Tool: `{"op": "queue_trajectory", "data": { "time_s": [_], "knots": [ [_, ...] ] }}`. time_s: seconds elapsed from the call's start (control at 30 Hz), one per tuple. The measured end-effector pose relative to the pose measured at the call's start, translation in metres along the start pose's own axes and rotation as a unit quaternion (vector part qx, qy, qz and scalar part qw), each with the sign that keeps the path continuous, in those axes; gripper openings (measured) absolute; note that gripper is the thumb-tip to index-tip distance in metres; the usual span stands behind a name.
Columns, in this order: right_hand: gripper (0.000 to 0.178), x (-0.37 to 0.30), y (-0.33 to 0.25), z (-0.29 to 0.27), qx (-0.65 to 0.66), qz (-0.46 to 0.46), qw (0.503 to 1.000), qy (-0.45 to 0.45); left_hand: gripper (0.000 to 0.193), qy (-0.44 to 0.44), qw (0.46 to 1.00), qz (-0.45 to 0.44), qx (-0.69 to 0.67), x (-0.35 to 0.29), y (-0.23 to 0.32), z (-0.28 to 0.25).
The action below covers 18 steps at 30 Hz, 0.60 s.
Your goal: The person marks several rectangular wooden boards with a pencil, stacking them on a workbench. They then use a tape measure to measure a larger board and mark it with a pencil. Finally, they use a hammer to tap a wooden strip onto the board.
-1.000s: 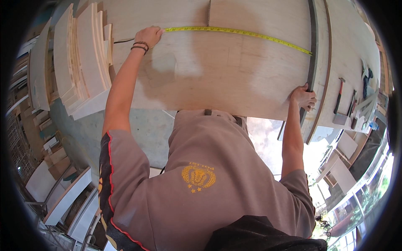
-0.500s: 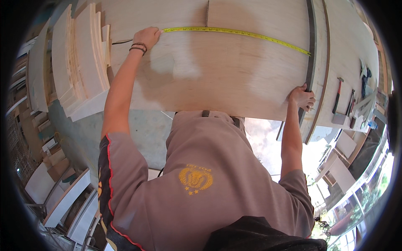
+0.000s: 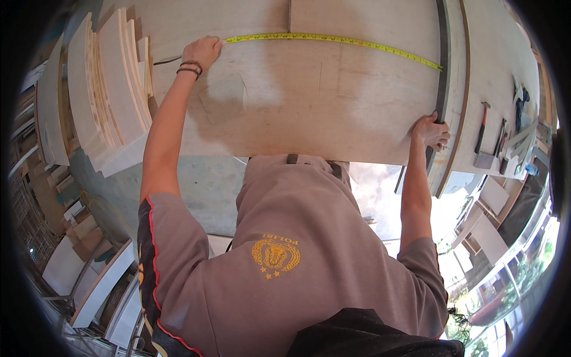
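A yellow tape measure is stretched across a wide pale wooden sheet. My left hand is closed round its left part; whether the case is inside the fingers is hidden. A dark strap trails out to the left of that hand. The tape's far right tip meets a long dark straight bar lying across the sheet's right side. Lower down, my right hand grips this bar, its fingers wrapped over the edge.
Stacked pale boards stand to the left of the sheet. On the right, beyond a thin brown strip, lie a hammer, other hand tools and a dark cloth. More panels lean at lower left.
The view has shifted slightly, so the tape and sheet sit a little higher. Both hands keep their holds, and the tape stays stretched between the left hand and the bar.
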State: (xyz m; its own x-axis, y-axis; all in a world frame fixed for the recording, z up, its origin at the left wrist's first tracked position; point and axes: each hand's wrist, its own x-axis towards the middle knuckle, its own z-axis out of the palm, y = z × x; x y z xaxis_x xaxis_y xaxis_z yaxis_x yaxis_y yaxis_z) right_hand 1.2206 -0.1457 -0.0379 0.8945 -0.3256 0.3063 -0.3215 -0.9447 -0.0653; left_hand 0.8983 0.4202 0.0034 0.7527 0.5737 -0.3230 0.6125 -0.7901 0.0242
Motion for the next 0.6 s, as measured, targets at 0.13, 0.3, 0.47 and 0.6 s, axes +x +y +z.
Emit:
{"op": "queue_trajectory", "data": {
  "time_s": [0.13,0.3,0.47,0.6],
  "knots": [
    [0.052,-0.0003,-0.0016,-0.0008,0.002,0.001,1.0,0.005,0.043,-0.005,1.0,-0.002,0.007,0.0009,0.0,0.0007],
    [0.052,0.0008,-0.0037,0.0002,-0.006,0.006,1.0,0.018,0.042,0.011,1.0,0.005,-0.002,-0.0005,-0.0008,0.0008],
    [0.052,0.0017,-0.0001,0.0038,0.003,0.002,1.0,0.024,0.042,-0.004,1.0,0.009,0.002,0.0007,-0.0019,-0.0014],
    [0.051,0.0012,-0.0014,0.0026,0.007,-0.002,1.0,0.019,0.043,-0.021,1.0,0.0,-0.009,0.0024,-0.0001,-0.0036]
  ]
}}
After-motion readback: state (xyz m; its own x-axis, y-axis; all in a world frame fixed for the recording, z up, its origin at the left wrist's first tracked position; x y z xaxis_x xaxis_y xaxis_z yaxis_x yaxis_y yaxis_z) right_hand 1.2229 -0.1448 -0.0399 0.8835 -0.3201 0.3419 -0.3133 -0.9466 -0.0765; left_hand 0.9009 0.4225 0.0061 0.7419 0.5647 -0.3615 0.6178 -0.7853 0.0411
